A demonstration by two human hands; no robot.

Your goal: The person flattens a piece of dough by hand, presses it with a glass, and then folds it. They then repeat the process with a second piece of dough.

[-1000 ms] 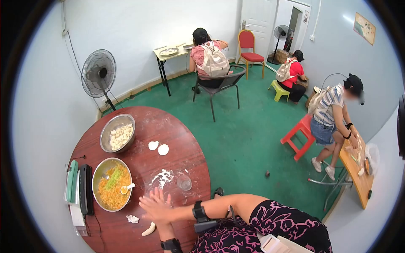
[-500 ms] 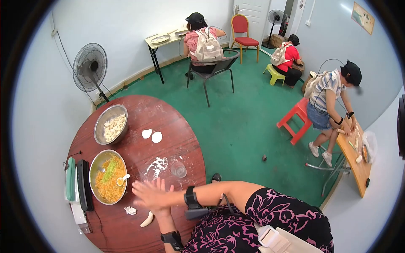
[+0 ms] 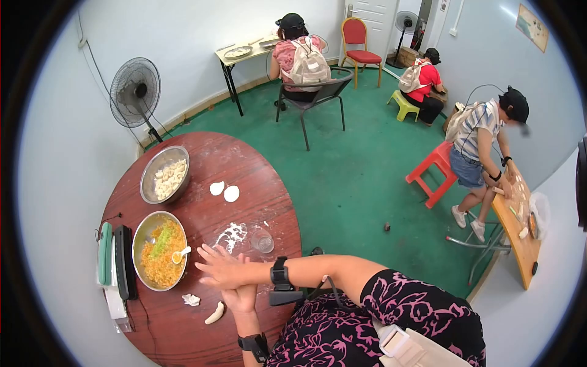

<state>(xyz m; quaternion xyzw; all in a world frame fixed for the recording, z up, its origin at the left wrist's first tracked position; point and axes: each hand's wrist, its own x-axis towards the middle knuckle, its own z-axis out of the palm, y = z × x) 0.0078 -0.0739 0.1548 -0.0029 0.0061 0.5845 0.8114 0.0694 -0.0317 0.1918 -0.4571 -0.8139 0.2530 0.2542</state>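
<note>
My right hand (image 3: 225,268) has its fingers stretched out and spread, and it crosses over my left hand (image 3: 241,298) above the table. The left palm lies flat against or just under it; most of its fingers are hidden, with only tips showing above. Neither hand holds anything. Close below them are a pale dough roll (image 3: 214,312) and a small white crumpled lump (image 3: 191,300). Beside my right fingertips stands a metal bowl (image 3: 136,257) of shredded orange filling (image 3: 162,266) topped with chopped green, with a white spoon (image 3: 178,256) in it. Loose flour (image 3: 231,236) and a clear glass (image 3: 263,241) lie beyond.
On the round table (image 3: 244,165) are two dough wrappers (image 3: 231,194) and a bowl of pale pieces (image 3: 147,174). A black device (image 3: 124,263) and a green one (image 3: 105,254) line the left edge. A fan (image 3: 136,93) stands behind. Co-workers sit and stand across the room.
My right hand has shifted slightly against the left, and fewer left fingertips show above it. The whole view has tilted a little; the things on the table have stayed put.
</note>
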